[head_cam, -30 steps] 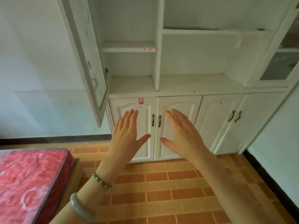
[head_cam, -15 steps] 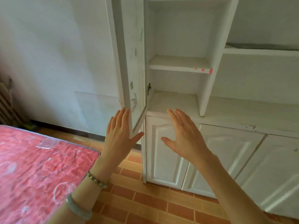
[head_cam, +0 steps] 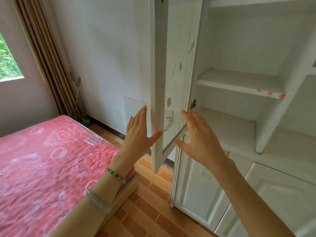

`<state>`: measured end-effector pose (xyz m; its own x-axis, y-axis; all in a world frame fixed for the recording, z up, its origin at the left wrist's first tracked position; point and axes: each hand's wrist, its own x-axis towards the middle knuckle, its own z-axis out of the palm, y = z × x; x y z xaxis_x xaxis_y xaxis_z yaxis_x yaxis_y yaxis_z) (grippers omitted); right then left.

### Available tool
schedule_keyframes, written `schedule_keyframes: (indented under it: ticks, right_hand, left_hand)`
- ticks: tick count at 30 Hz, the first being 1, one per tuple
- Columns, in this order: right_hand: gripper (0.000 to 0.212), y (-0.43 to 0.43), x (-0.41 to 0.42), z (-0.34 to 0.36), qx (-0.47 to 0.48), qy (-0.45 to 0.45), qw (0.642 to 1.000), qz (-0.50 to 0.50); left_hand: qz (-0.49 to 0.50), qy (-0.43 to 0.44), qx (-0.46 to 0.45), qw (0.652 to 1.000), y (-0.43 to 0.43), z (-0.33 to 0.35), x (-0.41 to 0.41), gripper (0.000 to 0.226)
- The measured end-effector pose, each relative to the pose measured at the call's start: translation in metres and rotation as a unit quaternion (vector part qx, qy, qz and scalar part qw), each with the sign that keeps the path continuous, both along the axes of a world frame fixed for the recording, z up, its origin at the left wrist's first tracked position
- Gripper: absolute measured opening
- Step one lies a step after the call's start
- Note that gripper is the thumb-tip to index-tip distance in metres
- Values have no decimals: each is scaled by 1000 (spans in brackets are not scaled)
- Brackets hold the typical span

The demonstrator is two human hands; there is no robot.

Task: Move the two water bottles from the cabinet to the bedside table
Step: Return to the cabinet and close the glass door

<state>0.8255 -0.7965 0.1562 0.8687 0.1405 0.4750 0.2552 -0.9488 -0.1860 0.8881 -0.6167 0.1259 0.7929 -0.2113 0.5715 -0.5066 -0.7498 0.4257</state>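
No water bottle and no bedside table show in this view. The white cabinet (head_cam: 239,81) fills the right side, its shelves bare. Its upper door (head_cam: 159,69) stands open, edge-on toward me. My left hand (head_cam: 138,134) is raised with flat, spread fingers just left of the door's lower edge. My right hand (head_cam: 198,139) is held up the same way just right of the door, in front of the lower shelf. Both hands hold nothing, and neither visibly touches the door.
A bed with a red patterned mattress (head_cam: 47,161) takes up the lower left, its corner close to my left forearm. Brown curtains (head_cam: 49,57) hang beside a window (head_cam: 8,60) at the far left. Shut lower cabinet doors (head_cam: 196,190) stand at the right over orange tiled floor (head_cam: 145,211).
My view has swung left, from the lower cabinet doors to the open upper door, the bed, curtain and window. Both hands keep the same raised, spread pose.
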Motion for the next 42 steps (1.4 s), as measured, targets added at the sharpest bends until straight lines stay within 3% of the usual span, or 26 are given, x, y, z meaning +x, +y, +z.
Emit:
schedule_keyframes:
  ticks: [11, 19, 30, 36, 42]
  right_hand:
    - [85, -24, -3, -5, 3, 9, 1000, -20]
    - [83, -44, -28, -3, -5, -3, 998, -68]
    - [82, -86, -78, -7, 0, 1, 982, -187]
    - [81, -120, -99, -9, 4, 14, 971, -240]
    - [82, -159, -101, -5, 3, 8, 965, -263]
  left_hand:
    - [-68, 80, -35, 994, -10, -6, 12, 97]
    - [-137, 41, -41, 989, -33, -10, -6, 102]
    - [-232, -22, 49, 971, -104, -16, -32, 110]
    - [-288, -30, 42, 956, -151, -21, -34, 101]
    - [-280, -62, 85, 954, -202, -23, -29, 98]
